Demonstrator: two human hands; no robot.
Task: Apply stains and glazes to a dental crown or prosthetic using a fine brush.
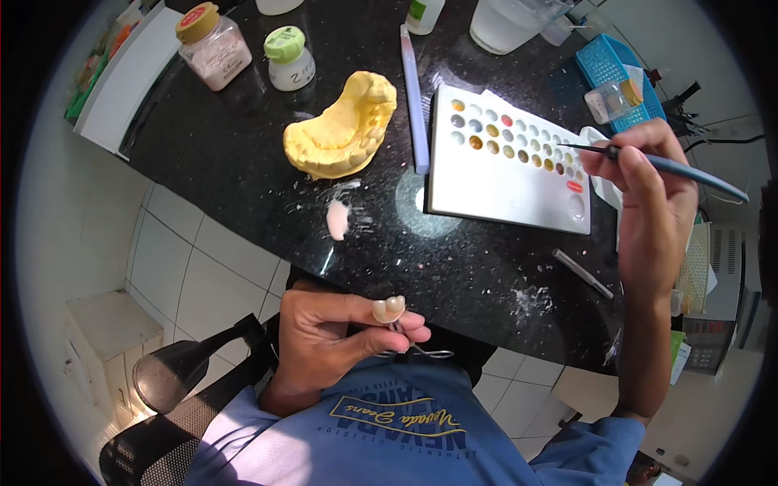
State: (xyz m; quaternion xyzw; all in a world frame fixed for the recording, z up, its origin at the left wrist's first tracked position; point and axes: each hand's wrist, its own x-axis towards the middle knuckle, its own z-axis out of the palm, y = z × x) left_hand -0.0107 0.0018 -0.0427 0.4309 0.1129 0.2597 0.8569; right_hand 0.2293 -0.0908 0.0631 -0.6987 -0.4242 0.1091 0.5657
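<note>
My left hand [332,340], low in the centre, grips metal forceps [425,353] carrying a small pair of tooth-shaped crowns [389,308] at its top. My right hand [652,194] holds a slim blue-handled brush [689,168], its dark tip over the wells at the right of a white paint palette [510,194]. Those wells hold white, yellow, brown, grey and red colours. Left of the palette lie a long lilac pen-like tool [415,105] and a yellow dental cast [332,146], with a pale pink powder patch [337,219] below the cast on the black counter [243,202].
At the back stand a pink-filled jar [215,57], a green-lidded jar [289,65], a bottle [425,12] and a liquid container [506,24]. A blue basket [616,77] is at back right. A metal tool [582,273] lies at front right. A lamp [170,377] is at lower left.
</note>
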